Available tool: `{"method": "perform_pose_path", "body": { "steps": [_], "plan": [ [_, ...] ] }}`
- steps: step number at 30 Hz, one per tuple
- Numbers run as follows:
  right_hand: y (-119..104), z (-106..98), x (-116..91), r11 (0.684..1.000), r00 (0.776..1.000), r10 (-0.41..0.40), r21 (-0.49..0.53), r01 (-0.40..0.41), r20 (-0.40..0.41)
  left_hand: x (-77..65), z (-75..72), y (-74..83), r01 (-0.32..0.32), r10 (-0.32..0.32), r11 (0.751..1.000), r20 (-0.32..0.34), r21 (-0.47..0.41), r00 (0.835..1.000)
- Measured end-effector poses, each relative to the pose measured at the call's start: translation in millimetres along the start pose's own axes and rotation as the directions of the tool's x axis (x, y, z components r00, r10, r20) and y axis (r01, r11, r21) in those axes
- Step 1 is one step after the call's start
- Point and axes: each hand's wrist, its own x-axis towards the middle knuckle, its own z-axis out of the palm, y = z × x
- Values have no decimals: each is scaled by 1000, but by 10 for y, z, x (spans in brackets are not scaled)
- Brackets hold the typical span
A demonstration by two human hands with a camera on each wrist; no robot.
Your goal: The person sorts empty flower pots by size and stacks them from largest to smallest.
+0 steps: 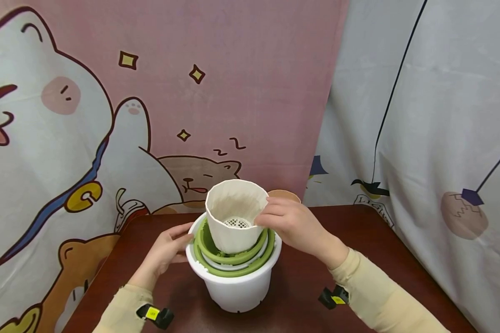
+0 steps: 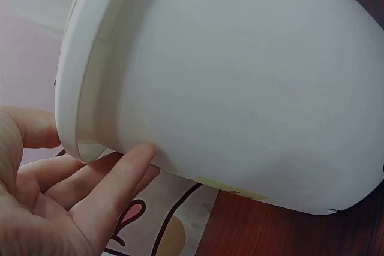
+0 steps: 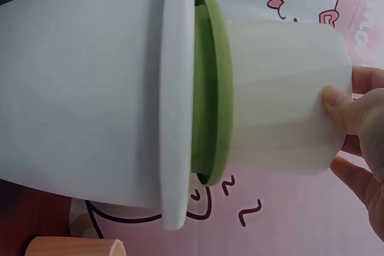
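Note:
A large white flowerpot [image 1: 238, 291] stands upright on the table, with green-rimmed pots [image 1: 233, 260] nested inside it. A small cream-white flowerpot [image 1: 232, 238] sits partly inside the innermost green one, its wall rising well above the rims; holes show in its base. My right hand [image 1: 293, 226] pinches the small pot's upper rim on the right, thumb on the outer wall in the right wrist view. On the left, my left hand [image 1: 166, 249] holds the large pot's rim [image 2: 69, 100], with the thumb below the rim against the outer wall.
Behind the stack, to its right, stands an orange-brown pot [image 1: 284, 195], mostly hidden in the head view; the right wrist view shows part of its side [image 3: 75, 247]. Printed curtains [image 1: 254, 92] hang behind the dark red-brown table [image 1: 337, 282]. Both wrists wear black camera mounts.

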Motion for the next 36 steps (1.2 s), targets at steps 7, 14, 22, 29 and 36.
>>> {"method": "perform_pose_path", "body": {
  "steps": [7,14,22,29,36],
  "plan": [
    [-2,84,-45,1000,999,-21,13,20,40,-10,-5,-9,-4,4,1000,0,1,1000],
    [-7,159,-89,1000,998,-24,12,24,50,-5,-2,-15,2,-2,1000,1,-12,1000],
    [-7,255,-118,999,997,-32,15,31,72,-1,-1,-19,-2,2,1000,1,-7,1000],
    [-7,324,-130,998,994,-49,36,46,94,0,-5,-14,-8,8,1000,3,-2,1000],
    [-15,395,-147,997,990,-45,73,36,131,-14,-8,2,-12,12,1000,8,3,1000]
  ]
}}
